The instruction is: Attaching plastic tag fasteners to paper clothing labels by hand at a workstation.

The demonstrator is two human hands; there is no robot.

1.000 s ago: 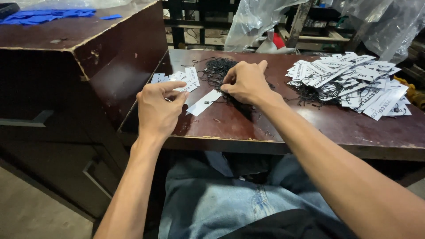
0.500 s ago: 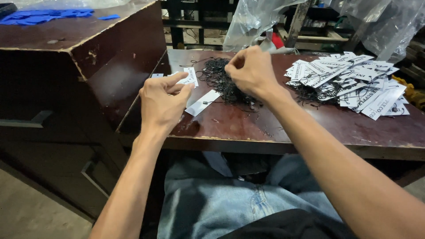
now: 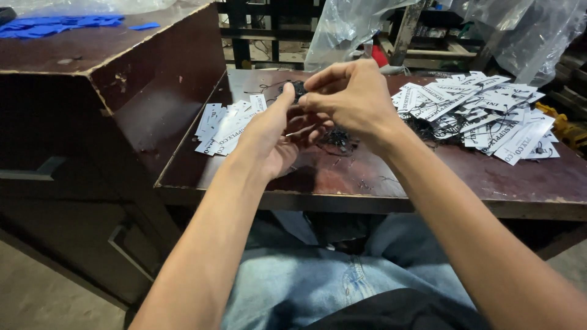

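Note:
Both my hands are raised just above the brown table [image 3: 428, 177], close together. My right hand [image 3: 351, 98] pinches a bit of black string [image 3: 298, 90] at its fingertips. The thumb of my left hand [image 3: 269, 137] touches the same string, and its fingers curl on a white paper tag [image 3: 301, 131] seen edge-on. Under the hands lies a tangle of black strings [image 3: 337, 142]. A small spread of white printed tags [image 3: 223, 125] lies to the left of my left hand. A larger heap of tags [image 3: 483, 113] lies to the right of my right hand.
A taller dark wooden desk [image 3: 92, 67] stands at the left with blue pieces [image 3: 55, 24] on top and drawers below. Clear plastic bags [image 3: 348, 27] and a dark frame stand behind the table. My jeans-clad lap [image 3: 324, 281] is under the table's front edge.
Both hands have lifted off the table and come together. The right hand pulled a string up from the pile, and the left hand turned palm-up towards it with the tag.

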